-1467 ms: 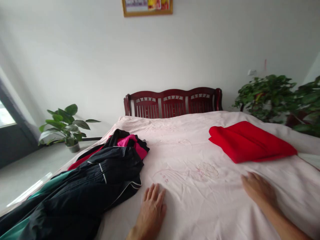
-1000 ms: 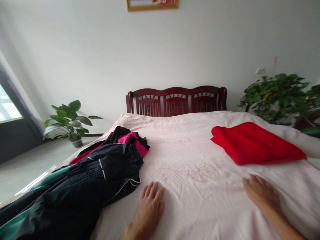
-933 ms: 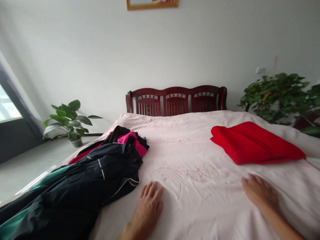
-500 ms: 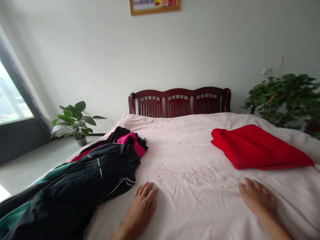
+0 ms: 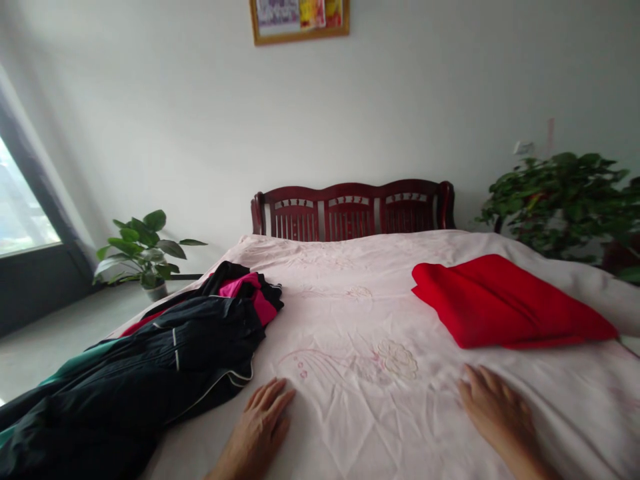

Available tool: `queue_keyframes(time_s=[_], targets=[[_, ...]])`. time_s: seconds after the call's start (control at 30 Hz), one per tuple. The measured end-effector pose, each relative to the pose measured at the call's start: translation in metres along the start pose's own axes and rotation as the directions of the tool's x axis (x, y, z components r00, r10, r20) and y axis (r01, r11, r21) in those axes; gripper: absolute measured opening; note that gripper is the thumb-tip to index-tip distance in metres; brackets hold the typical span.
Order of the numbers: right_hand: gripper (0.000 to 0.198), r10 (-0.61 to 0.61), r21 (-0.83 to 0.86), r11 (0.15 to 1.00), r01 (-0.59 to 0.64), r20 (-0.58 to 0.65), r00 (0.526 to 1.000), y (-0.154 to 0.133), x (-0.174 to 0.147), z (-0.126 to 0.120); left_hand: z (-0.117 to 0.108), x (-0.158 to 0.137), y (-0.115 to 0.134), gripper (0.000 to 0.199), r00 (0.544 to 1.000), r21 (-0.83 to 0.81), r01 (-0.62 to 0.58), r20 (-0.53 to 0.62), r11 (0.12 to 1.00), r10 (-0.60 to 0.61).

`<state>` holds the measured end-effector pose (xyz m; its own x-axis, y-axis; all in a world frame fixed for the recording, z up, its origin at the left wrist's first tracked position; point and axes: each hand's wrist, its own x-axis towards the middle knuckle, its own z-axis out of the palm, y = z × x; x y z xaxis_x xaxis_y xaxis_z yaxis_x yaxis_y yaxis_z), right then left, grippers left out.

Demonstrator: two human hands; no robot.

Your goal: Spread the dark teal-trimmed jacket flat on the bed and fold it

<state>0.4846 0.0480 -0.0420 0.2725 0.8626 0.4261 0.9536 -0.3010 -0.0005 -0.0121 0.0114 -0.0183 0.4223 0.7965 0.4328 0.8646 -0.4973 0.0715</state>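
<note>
Matt, creased pink cloth bedspread [image 5: 380, 400], slick dark jacket fabric [image 5: 150, 373], glossy dark-red wooden headboard [image 5: 353, 212].

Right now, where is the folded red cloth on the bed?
The folded red cloth lies on the right side of the pink bedspread, just beyond the right hand and near the leafy plant.

A bed [image 5: 350, 313] under a pale pink embroidered cover, with a dark wooden headboard [image 5: 353, 210] at its far end. A heap of dark clothes [image 5: 165, 360] lies at left, a folded red cloth [image 5: 505, 303] at right; two hands rest flat on the near edge.
</note>
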Motion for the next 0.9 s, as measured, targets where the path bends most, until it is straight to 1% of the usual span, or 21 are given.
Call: queue_keyframes(time_s=[0.1,0.17,0.23,0.3,0.37,0.5,0.6,0.7,0.8,0.9], targets=[[0.043,-0.078,-0.044,0.996,0.075,-0.054,0.995,0.001,-0.003,0.002,0.007,-0.003,-0.008,0.044,1.0,0.064,-0.03,-0.007,0.998,0.03],[0.041,-0.113,-0.055,0.993,0.109,-0.079,0.99,0.0,-0.004,0.001,0.013,-0.002,-0.02,0.043,1.0,0.124,-0.029,-0.01,0.992,0.03],[0.04,-0.159,-0.05,0.987,0.155,-0.092,0.983,-0.003,-0.002,-0.003,0.017,0.006,-0.035,0.044,1.0,0.187,-0.009,-0.003,0.982,0.009],[0.04,-0.221,-0.029,0.975,0.219,-0.093,0.971,-0.009,0.006,-0.01,0.016,0.023,-0.052,0.048,1.0,0.242,0.015,0.021,0.97,-0.02],[0.043,-0.27,-0.023,0.963,0.269,-0.107,0.957,-0.016,0.022,-0.017,0.011,0.046,-0.067,0.052,0.997,0.3,0.033,0.054,0.953,-0.052],[0.051,-0.33,-0.114,0.942,0.316,-0.146,0.933,-0.024,0.073,-0.022,0.004,0.095,-0.091,0.059,0.987,0.408,0.043,0.122,0.912,-0.101],[0.054,-0.388,-0.165,0.915,0.368,-0.108,0.915,-0.02,0.113,-0.01,0.007,0.121,-0.108,0.06,0.971,0.432,0.045,0.192,0.901,-0.14],[0.059,-0.408,-0.187,0.902,0.389,-0.07,0.911,-0.01,0.141,0.01,0.012,0.134,-0.122,0.06,0.954,0.437,0.035,0.253,0.899,-0.16],[0.061,-0.402,-0.205,0.899,0.387,-0.037,0.915,-0.001,0.152,0.026,0.014,0.141,-0.132,0.06,0.945,0.456,0.044,0.27,0.889,-0.185],[0.059,-0.408,-0.218,0.893,0.393,-0.025,0.913,0.003,0.153,0.032,0.014,0.149,-0.139,0.062,0.927,0.502,0.085,0.276,0.861,-0.252]])
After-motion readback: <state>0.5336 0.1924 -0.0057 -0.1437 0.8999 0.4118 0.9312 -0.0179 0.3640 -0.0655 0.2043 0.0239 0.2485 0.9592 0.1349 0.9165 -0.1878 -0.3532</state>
